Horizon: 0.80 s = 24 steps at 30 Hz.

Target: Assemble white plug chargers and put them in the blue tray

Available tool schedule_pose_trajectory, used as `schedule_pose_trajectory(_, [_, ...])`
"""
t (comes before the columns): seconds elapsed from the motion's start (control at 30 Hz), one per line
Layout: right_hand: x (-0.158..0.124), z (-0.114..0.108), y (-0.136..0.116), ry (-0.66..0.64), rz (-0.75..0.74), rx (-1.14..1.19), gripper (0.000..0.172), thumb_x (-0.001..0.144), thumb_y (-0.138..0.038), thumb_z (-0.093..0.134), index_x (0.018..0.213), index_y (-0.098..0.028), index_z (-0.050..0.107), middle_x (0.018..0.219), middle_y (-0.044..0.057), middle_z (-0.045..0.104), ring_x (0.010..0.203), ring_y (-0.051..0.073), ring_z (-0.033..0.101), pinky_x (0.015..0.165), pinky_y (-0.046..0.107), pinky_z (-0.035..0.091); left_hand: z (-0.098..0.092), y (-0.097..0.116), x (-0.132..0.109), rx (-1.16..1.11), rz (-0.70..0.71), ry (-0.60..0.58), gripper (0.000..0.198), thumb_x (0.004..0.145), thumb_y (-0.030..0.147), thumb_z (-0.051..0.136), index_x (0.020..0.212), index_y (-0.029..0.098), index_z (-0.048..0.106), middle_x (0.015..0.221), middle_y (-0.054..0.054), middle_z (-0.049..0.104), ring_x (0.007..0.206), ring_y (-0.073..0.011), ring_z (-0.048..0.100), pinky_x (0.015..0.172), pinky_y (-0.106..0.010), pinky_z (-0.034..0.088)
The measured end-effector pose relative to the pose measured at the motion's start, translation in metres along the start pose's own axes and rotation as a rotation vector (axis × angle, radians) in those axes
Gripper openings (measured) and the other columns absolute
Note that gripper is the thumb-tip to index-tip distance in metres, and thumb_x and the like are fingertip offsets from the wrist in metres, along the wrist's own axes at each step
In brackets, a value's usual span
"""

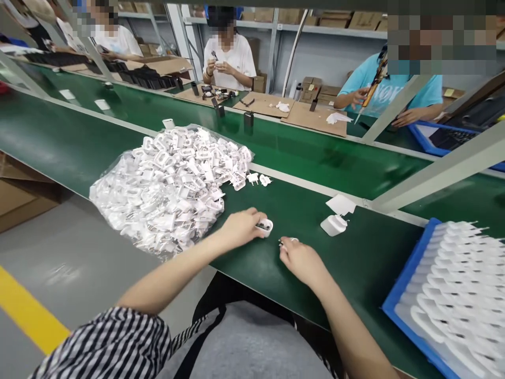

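My left hand [245,227] is closed around a white charger housing [265,226], its open end turned up and dark parts showing inside. A short gap to the right, my right hand [302,258] pinches a small white plug cover [294,240], mostly hidden by the fingers; metal tips stick out on its left. Beyond the right hand, another white charger housing [334,225] lies on the green bench, beside a flat white piece [341,204]. Left of my hands spreads a heap of white plug covers [177,179] on a clear plastic bag, with two loose ones [258,179] near its edge.
At the right, a blue tray [410,263] holds rows of white housings with thin wires. A green conveyor belt [307,158] runs behind a pale rail, and a slanted metal post [442,163] crosses at right. Co-workers [231,55] sit across the belt, one holding an orange tool.
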State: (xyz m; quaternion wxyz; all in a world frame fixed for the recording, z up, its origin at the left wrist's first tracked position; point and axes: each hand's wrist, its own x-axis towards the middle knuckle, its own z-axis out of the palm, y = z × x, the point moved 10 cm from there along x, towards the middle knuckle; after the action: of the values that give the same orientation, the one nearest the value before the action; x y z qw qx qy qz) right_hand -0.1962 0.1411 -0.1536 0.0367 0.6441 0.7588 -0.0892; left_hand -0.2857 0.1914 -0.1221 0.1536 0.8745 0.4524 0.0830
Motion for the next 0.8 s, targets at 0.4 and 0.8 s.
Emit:
schedule_pose_trajectory(0.4, [-0.013, -0.012, 0.003, 0.359, -0.107, 0.921, 0.024, 0.065, -0.033, 0.051, 0.081, -0.017, 0.056, 0.119, 0.008, 0.037, 0.108, 0.019, 0.035, 0.087, 0.031, 0.031, 0.053, 0.000, -0.037, -0.712, -0.058, 0.217, 0.048, 0.061, 0.028, 0.058, 0.105, 0.016, 0.044, 0.105, -0.001, 0.049, 0.093, -0.0105, 0.046, 0.078, -0.020, 0.038])
schedule_pose_trajectory(0.8, [-0.009, 0.004, -0.003, 0.288, -0.032, 0.643, 0.040, 0.072, -0.031, 0.047, 0.108, -0.014, 0.046, 0.109, 0.007, 0.047, 0.099, 0.017, 0.043, 0.084, 0.030, 0.035, 0.039, 0.006, -0.039, -0.675, 0.088, 0.347, 0.025, 0.069, 0.027, 0.052, 0.092, 0.017, 0.052, 0.091, 0.000, 0.055, 0.084, -0.0086, 0.050, 0.073, -0.018, 0.039])
